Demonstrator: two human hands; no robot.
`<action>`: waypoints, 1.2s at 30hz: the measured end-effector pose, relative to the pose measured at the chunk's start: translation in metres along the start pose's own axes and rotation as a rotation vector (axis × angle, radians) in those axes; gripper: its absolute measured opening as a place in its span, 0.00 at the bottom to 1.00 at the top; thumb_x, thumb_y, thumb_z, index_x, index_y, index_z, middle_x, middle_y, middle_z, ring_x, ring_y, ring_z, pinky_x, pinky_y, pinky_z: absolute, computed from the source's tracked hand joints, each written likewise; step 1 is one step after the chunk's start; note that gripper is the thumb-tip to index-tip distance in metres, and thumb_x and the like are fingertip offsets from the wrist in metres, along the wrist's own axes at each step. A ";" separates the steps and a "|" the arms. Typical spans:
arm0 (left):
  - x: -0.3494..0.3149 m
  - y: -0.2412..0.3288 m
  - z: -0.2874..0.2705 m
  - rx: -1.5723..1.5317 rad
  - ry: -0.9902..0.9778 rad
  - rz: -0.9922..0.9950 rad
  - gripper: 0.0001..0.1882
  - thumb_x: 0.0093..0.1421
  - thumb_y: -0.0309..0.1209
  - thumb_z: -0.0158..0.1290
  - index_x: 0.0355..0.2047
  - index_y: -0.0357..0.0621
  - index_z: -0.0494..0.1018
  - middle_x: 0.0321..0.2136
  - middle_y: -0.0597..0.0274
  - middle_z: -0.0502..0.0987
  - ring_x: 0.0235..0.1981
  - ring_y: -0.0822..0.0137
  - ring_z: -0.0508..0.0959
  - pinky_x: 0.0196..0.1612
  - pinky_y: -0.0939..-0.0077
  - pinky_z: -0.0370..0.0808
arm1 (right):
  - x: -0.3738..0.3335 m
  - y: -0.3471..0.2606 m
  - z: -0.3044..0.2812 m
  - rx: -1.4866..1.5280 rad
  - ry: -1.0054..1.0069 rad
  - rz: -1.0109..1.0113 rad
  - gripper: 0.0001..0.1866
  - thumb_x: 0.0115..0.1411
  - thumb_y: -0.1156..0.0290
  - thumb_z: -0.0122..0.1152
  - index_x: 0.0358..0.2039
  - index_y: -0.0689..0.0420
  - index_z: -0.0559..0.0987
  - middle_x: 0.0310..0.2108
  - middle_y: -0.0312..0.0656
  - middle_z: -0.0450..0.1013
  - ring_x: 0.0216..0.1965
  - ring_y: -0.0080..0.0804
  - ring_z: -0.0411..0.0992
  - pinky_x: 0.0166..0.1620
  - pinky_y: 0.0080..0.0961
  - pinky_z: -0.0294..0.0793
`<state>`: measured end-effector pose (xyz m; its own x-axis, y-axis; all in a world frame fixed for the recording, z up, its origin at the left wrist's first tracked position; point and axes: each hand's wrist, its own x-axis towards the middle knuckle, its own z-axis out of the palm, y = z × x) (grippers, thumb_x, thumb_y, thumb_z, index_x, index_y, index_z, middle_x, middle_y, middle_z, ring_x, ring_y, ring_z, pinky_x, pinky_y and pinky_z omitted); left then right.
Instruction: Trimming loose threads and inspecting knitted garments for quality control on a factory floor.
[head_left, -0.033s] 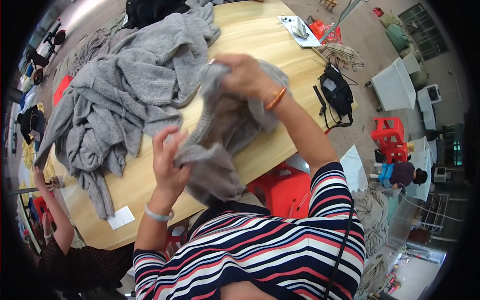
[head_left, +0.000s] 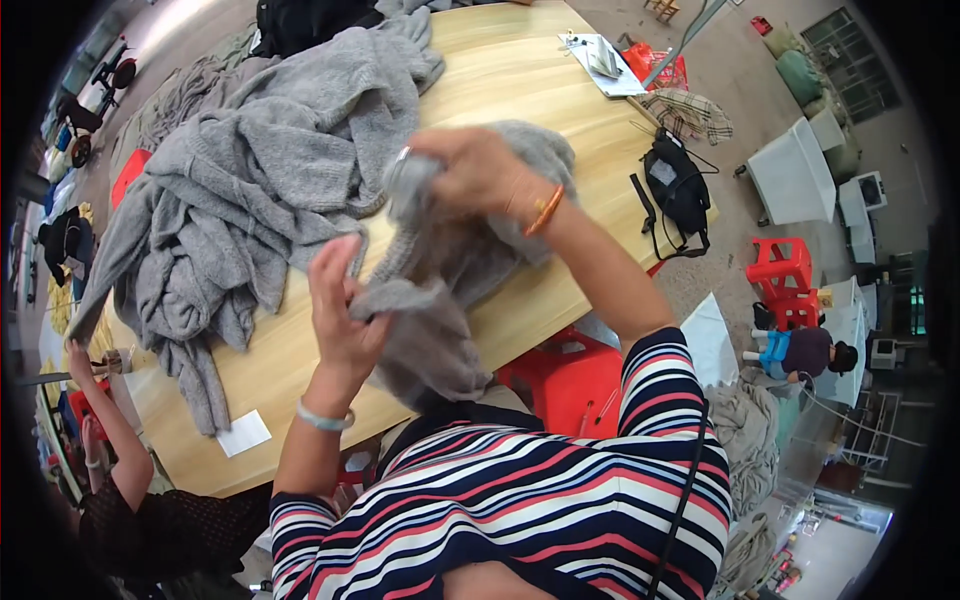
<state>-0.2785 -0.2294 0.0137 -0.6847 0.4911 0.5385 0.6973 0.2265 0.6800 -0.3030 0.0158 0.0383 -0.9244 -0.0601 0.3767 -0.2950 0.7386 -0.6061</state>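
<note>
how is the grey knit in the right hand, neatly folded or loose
Loose: the grey knit bunches in the right hand and droops in uneven folds below it.

Knit garment (head_left: 430, 350), one: grey, soft-surfaced, with a ribbed band along one edge. State: gathered and loosely folded about a shadowed hollow, its raised upper part bunched and blurred. Location: held up across the near edge of the wood-toned table (head_left: 500, 60), lower portion slack.

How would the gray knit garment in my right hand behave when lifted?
The gray knit garment is probably floppy, since it bunches and sags below your right hand. Its fuzzy surface suggests it's not very slippery.
</note>
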 end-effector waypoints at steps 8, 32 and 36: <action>-0.017 -0.055 0.045 -0.093 -0.171 -0.400 0.21 0.52 0.19 0.53 0.48 0.40 0.73 0.37 0.63 0.77 0.40 0.74 0.74 0.42 0.79 0.72 | -0.084 -0.013 0.048 0.191 0.042 0.140 0.13 0.46 0.67 0.67 0.33 0.56 0.77 0.30 0.41 0.71 0.33 0.39 0.74 0.38 0.33 0.74; 0.083 0.009 -0.198 -0.002 0.570 -0.056 0.22 0.61 0.32 0.54 0.53 0.33 0.71 0.48 0.53 0.77 0.45 0.63 0.79 0.48 0.71 0.76 | -0.101 0.079 -0.170 0.035 0.689 0.022 0.13 0.52 0.80 0.59 0.41 0.60 0.79 0.35 0.38 0.78 0.39 0.23 0.75 0.44 0.21 0.74; -0.015 -0.036 -0.142 0.062 0.248 -0.377 0.16 0.61 0.23 0.54 0.50 0.34 0.73 0.46 0.57 0.77 0.47 0.66 0.75 0.53 0.71 0.70 | -0.144 0.098 -0.136 -0.159 0.133 0.186 0.16 0.47 0.77 0.61 0.40 0.58 0.80 0.36 0.44 0.79 0.40 0.32 0.78 0.45 0.25 0.74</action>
<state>-0.3235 -0.3642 0.0520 -0.9179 0.1506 0.3671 0.3960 0.4048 0.8242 -0.1657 0.1884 0.0199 -0.9160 0.1679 0.3643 -0.0713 0.8256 -0.5597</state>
